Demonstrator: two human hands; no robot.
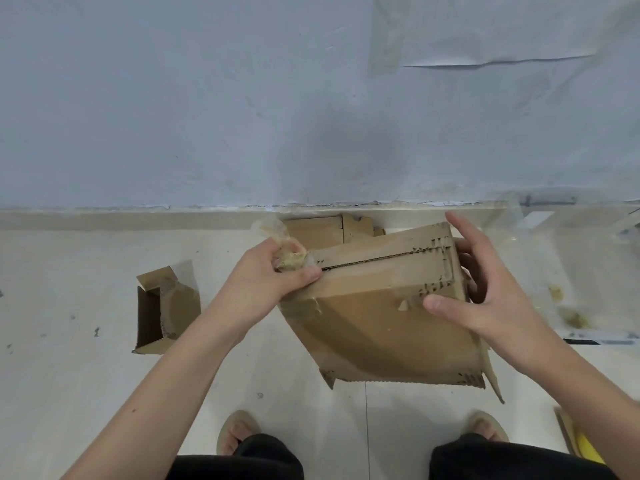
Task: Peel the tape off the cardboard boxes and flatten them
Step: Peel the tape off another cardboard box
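Our left hand point(268, 277) pinches crumpled, yellowed tape point(289, 258); our right hand point(485, 289), fingers spread, steadies the corrugated cardboard box point(381, 306), hiding its far side.

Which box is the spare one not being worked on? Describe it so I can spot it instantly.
Start at the wall and drop to the pale floor on the left. The small box lies there alone, left of the left hand. Unlike the big box held between both hands, nobody touches it, and its open end shows a dark inside.
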